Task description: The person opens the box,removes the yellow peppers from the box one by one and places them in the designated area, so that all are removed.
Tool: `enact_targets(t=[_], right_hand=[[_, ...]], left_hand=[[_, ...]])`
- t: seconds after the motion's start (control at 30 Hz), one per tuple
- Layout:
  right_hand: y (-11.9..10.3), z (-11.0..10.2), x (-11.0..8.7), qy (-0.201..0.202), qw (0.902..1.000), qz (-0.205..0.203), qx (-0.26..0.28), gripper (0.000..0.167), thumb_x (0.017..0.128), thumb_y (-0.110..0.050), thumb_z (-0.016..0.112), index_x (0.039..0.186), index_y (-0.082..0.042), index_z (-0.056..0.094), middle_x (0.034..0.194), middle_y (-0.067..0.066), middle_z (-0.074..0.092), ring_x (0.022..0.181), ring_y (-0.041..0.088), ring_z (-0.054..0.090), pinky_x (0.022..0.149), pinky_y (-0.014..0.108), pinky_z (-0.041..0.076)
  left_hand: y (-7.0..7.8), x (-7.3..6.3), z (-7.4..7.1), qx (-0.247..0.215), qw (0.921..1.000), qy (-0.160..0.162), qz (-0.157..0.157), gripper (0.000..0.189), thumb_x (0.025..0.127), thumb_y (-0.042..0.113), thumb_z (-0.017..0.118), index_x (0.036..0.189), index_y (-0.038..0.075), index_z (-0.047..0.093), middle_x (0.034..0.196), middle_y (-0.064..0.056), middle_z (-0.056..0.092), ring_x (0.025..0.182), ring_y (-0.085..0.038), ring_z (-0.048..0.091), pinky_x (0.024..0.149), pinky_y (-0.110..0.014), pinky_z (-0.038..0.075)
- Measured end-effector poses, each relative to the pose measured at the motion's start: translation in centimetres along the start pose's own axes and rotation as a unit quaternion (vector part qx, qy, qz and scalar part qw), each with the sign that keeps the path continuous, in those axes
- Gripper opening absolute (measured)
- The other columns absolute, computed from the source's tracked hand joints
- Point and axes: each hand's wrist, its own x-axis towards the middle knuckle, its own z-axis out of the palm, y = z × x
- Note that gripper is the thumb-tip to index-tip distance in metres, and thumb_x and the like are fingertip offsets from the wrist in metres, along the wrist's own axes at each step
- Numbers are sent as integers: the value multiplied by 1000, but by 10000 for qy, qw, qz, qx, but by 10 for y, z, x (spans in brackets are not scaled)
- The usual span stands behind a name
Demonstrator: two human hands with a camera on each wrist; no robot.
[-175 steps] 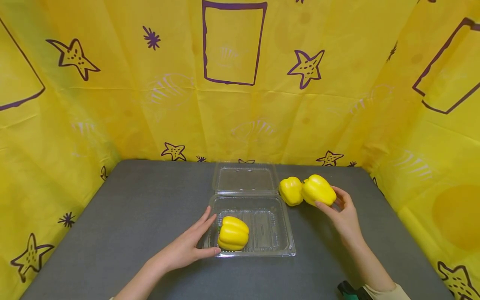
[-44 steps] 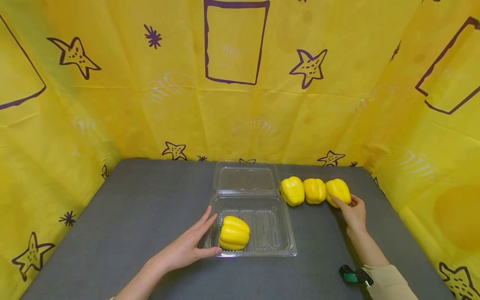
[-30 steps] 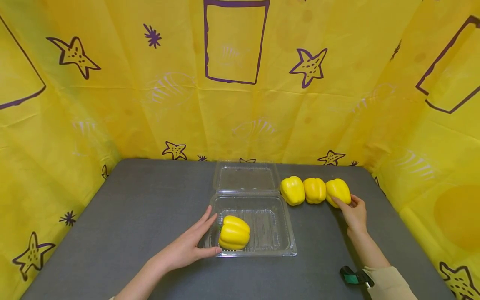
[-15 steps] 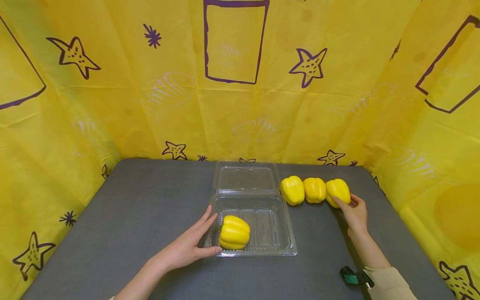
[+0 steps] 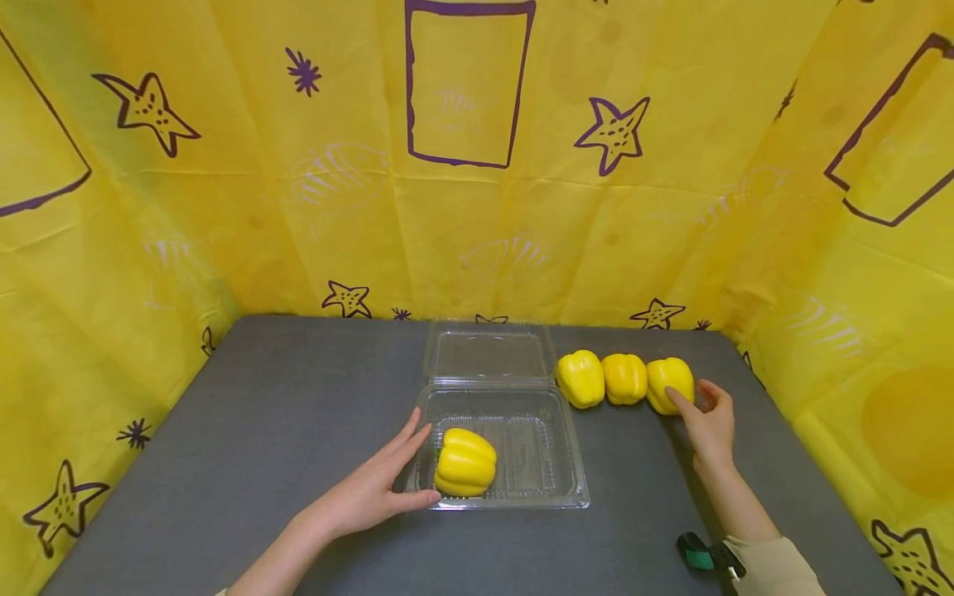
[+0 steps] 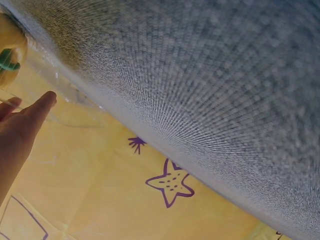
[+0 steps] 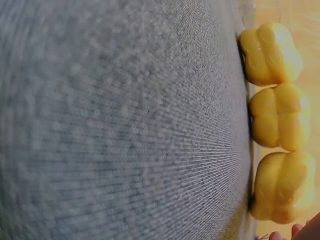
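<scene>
My left hand (image 5: 368, 488) rests with extended fingers against the left rim of a clear plastic clamshell container (image 5: 532, 463), whose lid (image 5: 488, 356) lies folded back. One yellow bell pepper (image 5: 465, 463) lies in the container's left part; its green stem (image 6: 9, 61) shows in the left wrist view. To the right of the container, three more yellow bell peppers stand in a row: a left one (image 5: 581, 379), a middle one (image 5: 625, 379) and a right one (image 5: 669, 385). At the right pepper is my right hand (image 5: 708, 422), thumb at its front, fingers spread away from its side.
A dark grey table (image 5: 313, 397) carries everything. Yellow patterned cloth (image 5: 477, 240) walls it off at the back and both sides. Near my right wrist, a black and green strap (image 5: 701, 555) is visible by the sleeve (image 5: 775, 567).
Since the oldest frame, my right hand has moved the bell pepper it gripped to the right end of the row. In the last half second its fingers have come off that pepper. My left hand stays put.
</scene>
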Motion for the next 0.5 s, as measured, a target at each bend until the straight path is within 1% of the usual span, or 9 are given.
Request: enact_targets(t=[0.07, 0.13, 0.23, 0.43, 0.5], right_hand=[[-2, 0, -3, 8, 10000, -67, 54, 78, 90, -32, 70, 149, -1, 29, 151, 16, 33, 135, 32, 28, 111, 41, 26], [-5, 0, -5, 15, 9999, -133, 68, 78, 90, -33, 70, 149, -2, 29, 152, 16, 32, 136, 33, 27, 113, 42, 25], [-9, 0, -10, 10, 9996, -261, 68, 77, 90, -32, 69, 149, -2, 30, 152, 16, 31, 138, 33, 27, 114, 43, 25], [-16, 3, -18, 7, 9992, -393, 42, 77, 89, -32, 71, 149, -6, 31, 151, 14, 29, 136, 35, 31, 112, 45, 28], [-18, 4, -21, -23, 9990, -442, 108, 75, 89, -30, 72, 148, -6, 32, 150, 13, 30, 135, 33, 31, 112, 45, 29]], left_hand=[[0, 0, 0, -14, 10000, -3, -2, 97, 83, 52, 72, 157, 14, 22, 163, -2, -1, 145, -34, 19, 109, -59, 26], [0, 0, 0, -6, 10000, 1, 7, 97, 83, 52, 72, 157, 14, 22, 163, -2, -1, 145, -33, 19, 109, -59, 26], [0, 0, 0, -14, 10000, 5, 22, 96, 84, 51, 72, 156, 13, 22, 163, -2, -1, 145, -33, 19, 109, -59, 26], [0, -1, 0, -19, 10000, 12, 21, 96, 84, 51, 72, 156, 13, 22, 163, -2, -1, 145, -34, 19, 109, -59, 26], [0, -1, 0, -15, 10000, 14, 18, 96, 84, 51, 72, 156, 13, 22, 163, -2, -1, 145, -34, 19, 109, -59, 26]])
